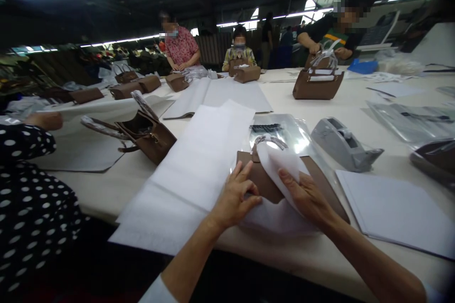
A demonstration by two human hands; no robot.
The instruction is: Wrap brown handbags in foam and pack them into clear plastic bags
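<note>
A brown handbag [316, 170] lies on the table right in front of me, with a white foam sheet [280, 163] partly over it. My right hand [307, 194] grips the folded foam, thumb on top and the other fingers partly hidden. Resting on the bag's left part is my left hand [238, 194], some fingers stretched out and the thumb and a bent finger close together near the foam's lower edge. The bag's wrapped handle [272, 141] shows above the foam. Beneath lies a clear plastic bag [295, 125].
Left of me are stacked white foam sheets [199, 161] and another brown handbag [152, 139]. A grey tape dispenser [346, 144] and white paper sheets [398, 208] are at right. A co-worker's polka-dot sleeve [26, 142] reaches in at left; other people work across the table.
</note>
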